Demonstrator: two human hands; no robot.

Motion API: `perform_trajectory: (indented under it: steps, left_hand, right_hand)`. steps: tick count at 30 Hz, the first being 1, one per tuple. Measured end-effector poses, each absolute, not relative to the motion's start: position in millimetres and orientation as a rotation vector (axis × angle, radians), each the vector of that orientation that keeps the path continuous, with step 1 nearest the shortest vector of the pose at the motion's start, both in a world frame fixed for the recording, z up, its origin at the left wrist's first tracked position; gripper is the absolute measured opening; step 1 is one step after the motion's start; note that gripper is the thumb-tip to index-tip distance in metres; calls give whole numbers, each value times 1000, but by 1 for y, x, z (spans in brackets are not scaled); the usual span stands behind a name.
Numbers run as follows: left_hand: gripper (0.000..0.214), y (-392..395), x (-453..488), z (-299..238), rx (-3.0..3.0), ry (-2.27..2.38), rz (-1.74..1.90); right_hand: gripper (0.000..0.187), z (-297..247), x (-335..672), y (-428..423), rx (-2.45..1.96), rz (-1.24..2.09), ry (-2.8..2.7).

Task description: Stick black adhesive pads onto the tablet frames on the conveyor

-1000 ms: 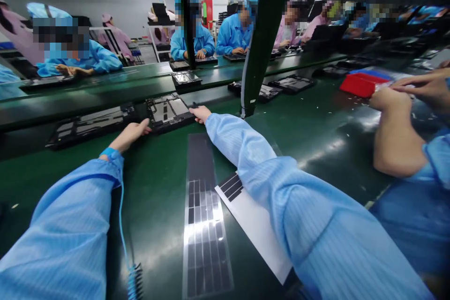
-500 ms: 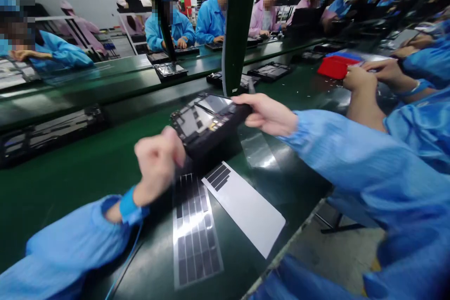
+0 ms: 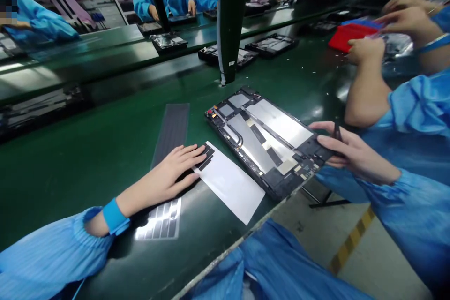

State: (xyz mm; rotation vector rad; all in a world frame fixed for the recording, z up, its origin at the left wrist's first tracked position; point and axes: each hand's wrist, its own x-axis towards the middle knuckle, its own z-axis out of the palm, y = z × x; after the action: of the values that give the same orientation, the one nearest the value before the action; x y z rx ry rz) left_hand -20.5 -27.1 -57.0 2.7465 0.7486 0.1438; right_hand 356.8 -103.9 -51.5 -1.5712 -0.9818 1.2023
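Observation:
An opened tablet (image 3: 258, 133), its inner boards and silver plates facing up, lies at an angle on the green bench. My right hand (image 3: 355, 150) grips its right-hand corner, thumb on top and fingers along the edge. A thin dark item shows between those fingers; its kind cannot be made out. My left hand (image 3: 172, 171) rests with fingers stretched out, fingertips on the black strips of a white backing sheet (image 3: 235, 187). Beneath that hand and wrist runs a clear sheet of dark rectangular stickers (image 3: 172, 124), partly covered.
A dark upright post (image 3: 232, 23) stands behind the tablet. More opened devices (image 3: 272, 44) lie farther back. A red bin (image 3: 351, 37) is at the right, beside a co-worker's hands (image 3: 367, 51). The bench edge (image 3: 225, 253) runs close in front of me.
The tablet has come down from a raised tilt onto the bench, nearer and to the right. My left hand went from curled beside it to flat on the white sheet. The view tipped downward.

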Motion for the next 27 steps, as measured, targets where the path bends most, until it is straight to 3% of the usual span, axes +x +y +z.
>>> perform_trajectory:
  steps: [4,6,8,10,12,14,16,27]
  left_hand:
    - [29,-30,-8,-54,2659,784,358]
    - [25,-27,-1,-55,2622,696,390]
    - [24,-21,2,-56,2572,609,382]
    - [23,-15,2,-56,2539,580,384]
    - [24,-13,1,-55,2533,587,386]
    - [25,-14,1,-55,2533,599,390]
    - [25,-16,2,-55,2519,614,400]
    - [29,-18,4,-58,2530,661,417]
  right_hand:
    - [27,-43,361,-93,-1759,603,-1494]
    - [33,-31,352,-83,-1687,377,-1557]
    - [52,-20,330,-72,-1597,440,-1469]
    - [60,-14,299,-62,-1533,664,-1446]
    - [46,-14,265,-54,-1419,880,-1636]
    - [24,-20,237,-48,-1230,938,-1891]
    - [15,-28,221,-44,-1105,932,-2040]
    - [10,-34,215,-45,-1096,882,-2002]
